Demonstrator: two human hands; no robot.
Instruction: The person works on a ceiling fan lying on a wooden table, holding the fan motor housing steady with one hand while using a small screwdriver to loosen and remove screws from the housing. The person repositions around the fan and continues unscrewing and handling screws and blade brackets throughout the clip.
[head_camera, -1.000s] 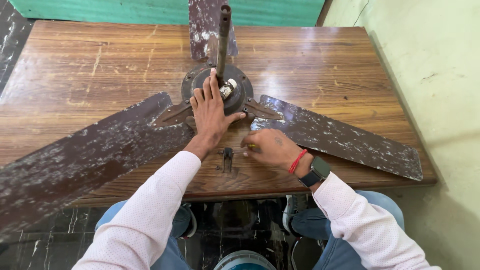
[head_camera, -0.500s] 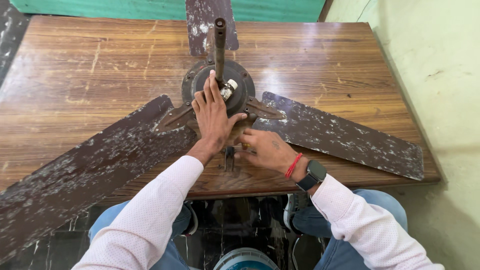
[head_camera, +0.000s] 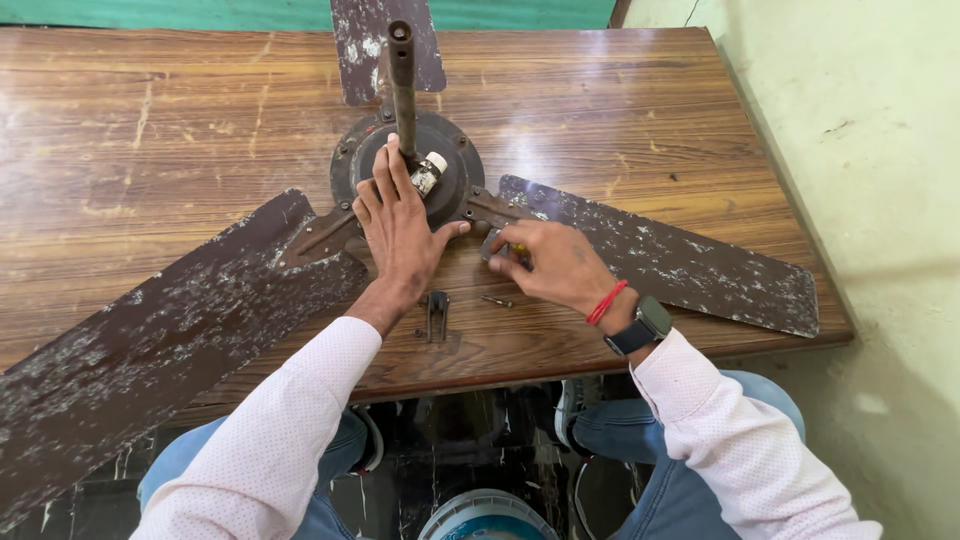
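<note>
Your left hand (head_camera: 400, 225) lies flat and open, palm down, on the round dark motor housing (head_camera: 408, 165) of an old ceiling fan, with the fingers spread and pointing away from you; it grips nothing. The fingertips reach the foot of the upright metal rod (head_camera: 401, 80) that rises from the centre of the housing. A small white-capped cylindrical part (head_camera: 429, 172) sits on the housing just beside your index finger.

Your right hand (head_camera: 545, 262) rests on the worktop (head_camera: 150, 110) to the right of the housing, at the root of the right blade (head_camera: 670, 255). Its fingers are curled together around a small tool (head_camera: 497, 245), of which only a dark tip and a trace of yellow show; what kind of tool it is cannot be told. The wrist carries a red thread band (head_camera: 606, 303) and a dark watch (head_camera: 640, 326).

The fan lies in the middle of the brown wooden worktop with its three blades spread out. The left blade (head_camera: 170, 330) runs toward the near left corner and overhangs the edge; the far blade (head_camera: 385, 45) points away from you. All three blades are dark and heavily flaked with pale patches.

Between your two forearms, on the bare wood near the front edge, lies a small dark metal bracket (head_camera: 436, 314), and just to its right a short screw (head_camera: 497, 300). Both lie apart from either hand.

Below the worktop edge your blue-trousered knees (head_camera: 690, 470) and the rim of a pale round container (head_camera: 490, 515) on the floor are visible.
</note>
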